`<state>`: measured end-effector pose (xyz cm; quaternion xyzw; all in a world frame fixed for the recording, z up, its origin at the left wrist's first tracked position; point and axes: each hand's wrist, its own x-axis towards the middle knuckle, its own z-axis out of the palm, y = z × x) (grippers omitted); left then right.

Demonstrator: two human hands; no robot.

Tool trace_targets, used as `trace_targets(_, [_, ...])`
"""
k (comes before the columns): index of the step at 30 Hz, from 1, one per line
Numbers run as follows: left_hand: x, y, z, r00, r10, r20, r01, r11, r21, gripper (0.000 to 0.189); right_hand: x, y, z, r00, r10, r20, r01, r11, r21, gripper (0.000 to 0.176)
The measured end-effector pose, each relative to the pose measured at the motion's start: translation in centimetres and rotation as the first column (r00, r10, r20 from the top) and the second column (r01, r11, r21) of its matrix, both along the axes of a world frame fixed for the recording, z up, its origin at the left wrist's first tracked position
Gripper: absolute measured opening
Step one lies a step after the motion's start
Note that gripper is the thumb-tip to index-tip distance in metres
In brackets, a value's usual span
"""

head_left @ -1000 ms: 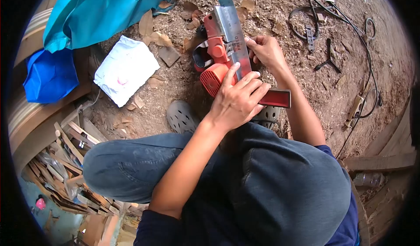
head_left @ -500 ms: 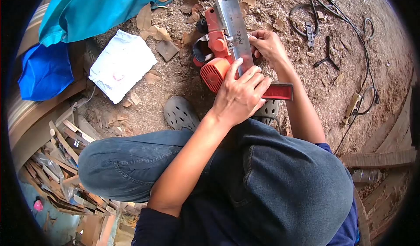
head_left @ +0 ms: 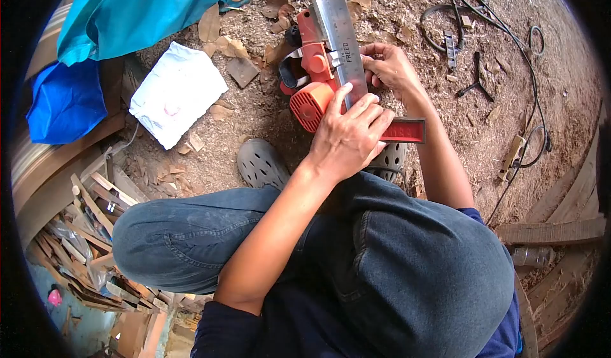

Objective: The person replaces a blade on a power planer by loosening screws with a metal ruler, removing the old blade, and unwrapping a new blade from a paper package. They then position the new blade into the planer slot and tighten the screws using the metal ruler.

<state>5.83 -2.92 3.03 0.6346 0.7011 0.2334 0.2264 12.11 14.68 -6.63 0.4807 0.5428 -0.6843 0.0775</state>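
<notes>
A steel square with a red handle [head_left: 407,131] lies over a red power planer [head_left: 312,100], its blade [head_left: 347,36] along the planer's base and marked "FREED". My left hand [head_left: 349,129] presses on the square near the corner of blade and handle, fingers spread over the metal and the index finger pointing up the blade. At the blade's right edge is my right hand [head_left: 389,70], its thumb and fingers curled together in a pinch; what they hold is too small to make out.
White paper or cloth [head_left: 178,96] lies left of the planer, near blue cloth [head_left: 67,103] and teal cloth [head_left: 137,14]. Black cable [head_left: 538,97], a black three-armed tool [head_left: 477,81] and dry leaves lie on the ground. Wood scraps [head_left: 83,243] fill the lower left.
The right hand's fingers have shifted slightly at the blade's edge. The left hand, the square and the planer stay nearly where they were.
</notes>
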Motion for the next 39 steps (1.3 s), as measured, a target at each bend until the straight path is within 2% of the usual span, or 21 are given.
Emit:
trace_targets(5, [0.0, 0.0, 0.1, 1.000, -0.005, -0.005, 0.005, 1.000, -0.007, 0.060, -0.5, -0.3, 0.0, 1.000, 0.005, 0.013, -0.006, 0.998, 0.055, 0.027])
trace_targets(10, [0.3, 0.5, -0.1, 1.000, -0.007, 0.011, 0.008, 1.000, -0.021, 0.058, -0.6, -0.2, 0.6, 0.999, 0.024, 0.037, -0.027, 0.997, 0.071, 0.022])
trace_targets(13, [0.9, 1.0, -1.1, 1.000, -0.006, 0.012, 0.006, 1.000, -0.012, 0.057, -0.1, -0.1, -2.6, 1.000, 0.013, 0.005, -0.013, 0.995, 0.101, 0.021])
trace_targets(17, [1.1, 1.6, -1.8, 1.000, 0.004, 0.014, -0.003, 1.000, -0.017, 0.056, 0.4, 0.2, -2.8, 0.999, 0.000, -0.039, 0.002, 0.999, 0.046, 0.019])
trace_targets(20, [1.0, 1.8, -2.1, 1.000, 0.010, 0.015, -0.010, 0.999, -0.033, 0.055, 0.3, 0.5, -2.4, 0.999, 0.049, -0.023, -0.047, 0.997, 0.066, 0.020])
trace_targets(23, [1.0, 1.9, -2.4, 1.000, 0.015, -0.013, -0.015, 0.999, -0.028, 0.056, 0.2, 1.0, -2.0, 0.993, 0.110, -0.046, -0.104, 0.989, 0.104, 0.030])
trace_targets(25, [1.0, 2.0, -2.3, 0.999, 0.000, -0.035, -0.002, 0.999, -0.043, 0.055, -0.3, 1.6, 0.4, 0.981, 0.184, 0.067, -0.190, 0.978, 0.087, 0.030])
trace_targets(32, [1.5, 2.1, -2.9, 0.998, 0.003, -0.061, -0.007, 0.997, -0.070, 0.051, -0.5, 2.6, -1.2, 0.946, 0.302, 0.114, -0.317, 0.937, 0.145, 0.028])
trace_targets(39, [1.5, 2.1, -2.8, 0.998, 0.006, -0.066, -0.010, 0.998, -0.054, 0.053, -0.3, 2.4, -1.0, 0.962, 0.268, 0.061, -0.273, 0.956, 0.110, 0.026])
